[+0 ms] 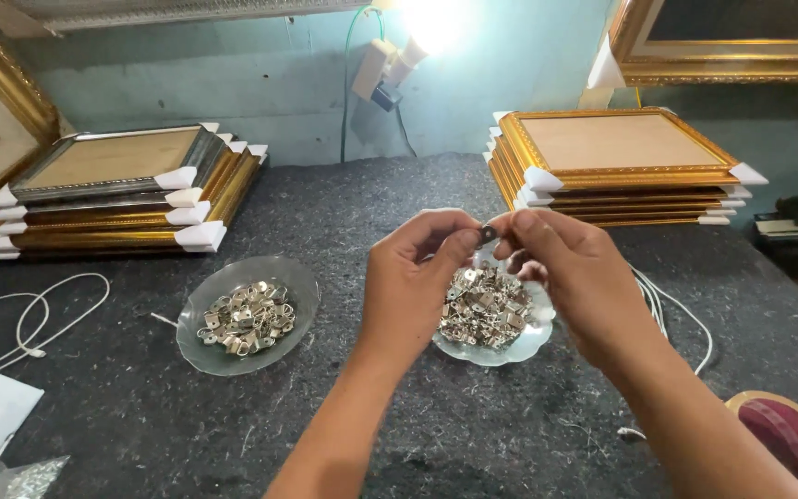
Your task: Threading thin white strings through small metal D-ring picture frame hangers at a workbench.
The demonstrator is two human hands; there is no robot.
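Dark grey felt covers the bench [436,425], and at its near right corner lies a roll of tape [791,439] with a reddish core, while at the near left lie white paper corners [2,407]. Above the middle of the bench both hands meet: the left hand [413,286] and the right hand [570,273] each pinch, thumb against forefinger, one small metal hanger [489,235] held between them, the other fingers loosely curled. Right under the hands sits a glass dish [519,346] heaped with silvery metal hangers [484,310]. To its left, apart from it, a second glass dish [205,356] holds a smaller heap [247,319] of the same parts. White cords [43,314] loop on the bench at either side. Farther back stand two stacks of picture frames with white corner guards: a gold and silver stack [122,189] on the left, a gold stack [616,166] on the right. Behind them rises a pale blue wall [233,83] with a bright lamp [431,23].
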